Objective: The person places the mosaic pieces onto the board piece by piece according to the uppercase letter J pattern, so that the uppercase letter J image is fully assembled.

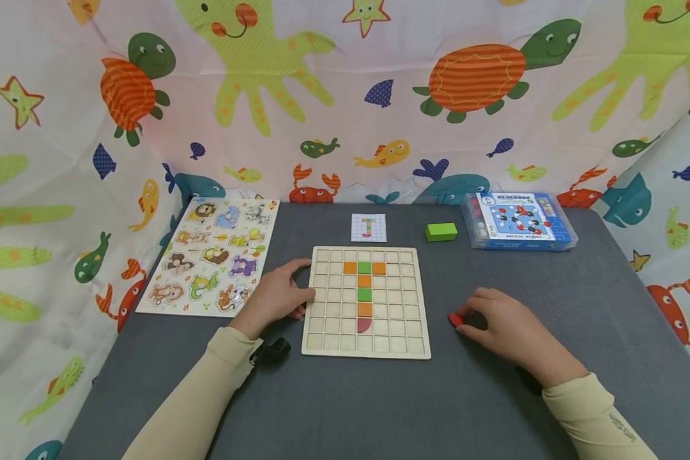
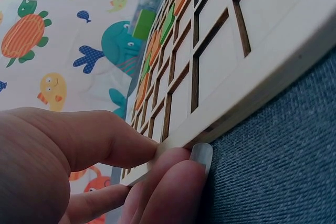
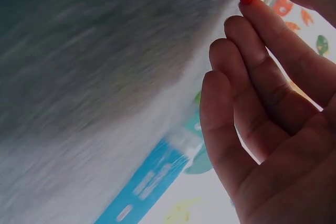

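My left hand (image 1: pixel 275 295) pinches the left edge of a wooden grid board (image 1: pixel 398 327), thumb on top and fingers against its side in the left wrist view. Orange and green square tiles (image 1: pixel 365 294) sit in the board's cells in a T shape. Below them lies a pinkish-red tile (image 1: pixel 364 326) with a rounded corner. To the right of the board, my right hand (image 1: pixel 503 326) holds a small red tile (image 1: pixel 455 319) between thumb and index finger. The right wrist view shows that red tile edge-on, with the other fingers gently bent.
Behind the board lies a pattern card (image 1: pixel 368 228) printed with a similar figure. A green block (image 1: pixel 441 232) and a blue-and-clear boxed set (image 1: pixel 520 222) stand at the back right. An animal puzzle board (image 1: pixel 207 255) lies to the left. A printed cloth borders the grey table (image 1: pixel 368 409).
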`<state>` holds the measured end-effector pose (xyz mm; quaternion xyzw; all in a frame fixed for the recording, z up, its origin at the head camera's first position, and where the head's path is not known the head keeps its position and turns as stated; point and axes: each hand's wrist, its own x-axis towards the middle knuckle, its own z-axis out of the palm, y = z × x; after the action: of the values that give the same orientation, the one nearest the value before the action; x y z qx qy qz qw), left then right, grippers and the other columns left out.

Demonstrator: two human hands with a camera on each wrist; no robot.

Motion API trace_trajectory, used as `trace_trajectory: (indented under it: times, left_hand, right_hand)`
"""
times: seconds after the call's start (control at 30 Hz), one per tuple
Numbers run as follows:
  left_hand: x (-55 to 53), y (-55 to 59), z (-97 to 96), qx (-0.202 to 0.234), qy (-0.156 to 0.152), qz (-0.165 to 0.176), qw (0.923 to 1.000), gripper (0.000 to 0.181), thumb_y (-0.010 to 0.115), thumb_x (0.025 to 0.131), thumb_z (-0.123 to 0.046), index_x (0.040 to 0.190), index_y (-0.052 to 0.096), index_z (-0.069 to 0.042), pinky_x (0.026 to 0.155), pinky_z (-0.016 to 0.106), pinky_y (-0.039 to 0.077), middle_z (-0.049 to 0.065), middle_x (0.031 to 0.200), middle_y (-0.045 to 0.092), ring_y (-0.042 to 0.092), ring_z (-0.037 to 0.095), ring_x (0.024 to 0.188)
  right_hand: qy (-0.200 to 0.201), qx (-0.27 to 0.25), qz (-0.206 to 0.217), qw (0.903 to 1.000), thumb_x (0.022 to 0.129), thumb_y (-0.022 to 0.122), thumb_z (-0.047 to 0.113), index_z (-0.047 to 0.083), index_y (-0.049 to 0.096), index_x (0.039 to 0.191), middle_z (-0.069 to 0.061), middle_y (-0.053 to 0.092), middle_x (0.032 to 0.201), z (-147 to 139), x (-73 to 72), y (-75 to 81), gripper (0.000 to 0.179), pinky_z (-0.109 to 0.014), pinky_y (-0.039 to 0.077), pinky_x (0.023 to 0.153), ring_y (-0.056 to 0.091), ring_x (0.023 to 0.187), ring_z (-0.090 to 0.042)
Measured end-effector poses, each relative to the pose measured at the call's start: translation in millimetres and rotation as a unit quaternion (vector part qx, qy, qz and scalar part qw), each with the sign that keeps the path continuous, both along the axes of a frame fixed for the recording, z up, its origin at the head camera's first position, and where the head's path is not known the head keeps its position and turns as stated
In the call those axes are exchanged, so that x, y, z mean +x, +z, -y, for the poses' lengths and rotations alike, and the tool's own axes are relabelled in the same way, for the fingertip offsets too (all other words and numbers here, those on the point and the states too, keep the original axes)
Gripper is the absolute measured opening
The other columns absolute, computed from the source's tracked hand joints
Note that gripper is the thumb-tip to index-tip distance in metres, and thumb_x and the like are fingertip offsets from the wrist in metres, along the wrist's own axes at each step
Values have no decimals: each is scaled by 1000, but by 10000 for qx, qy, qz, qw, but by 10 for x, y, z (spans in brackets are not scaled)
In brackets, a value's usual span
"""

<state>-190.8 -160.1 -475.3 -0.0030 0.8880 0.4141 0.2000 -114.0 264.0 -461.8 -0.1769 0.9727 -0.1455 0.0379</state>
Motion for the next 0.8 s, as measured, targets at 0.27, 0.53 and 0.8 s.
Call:
trace_trajectory:
  times: [0.27, 0.53, 0.8]
  left_hand:
    - [-7, -7, 11, 37, 33, 14, 10000, 73, 77, 94, -26, 161, 49, -27, 61, 35, 63, 8, 75, 75, 76, 22, 62]
    - [-3, -25, -3, -12, 84, -10, 10000, 72, 76, 94, -25, 161, 49, -27, 59, 35, 63, 8, 73, 74, 75, 21, 59]
    - [-12, -36, 6, -45, 59, -45, 10000, 71, 76, 95, -26, 160, 50, -28, 58, 35, 62, 8, 71, 74, 74, 22, 58]
  right_hand:
    - [342, -229, -69, 9991, 92, 87, 32, 20, 81, 100, 4, 71, 102, 559, -176, 50, 15, -43, 60, 86, 63, 94, -15]
    - [983, -419, -324, 9937, 94, 83, 31, 18, 82, 94, 4, 71, 95, 1253, -273, 95, 13, -33, 60, 79, 61, 90, -11]
    - [1440, -523, -465, 9871, 96, 82, 33, 20, 80, 86, 6, 65, 83, 1664, -251, 83, 17, -24, 49, 67, 51, 76, -8]
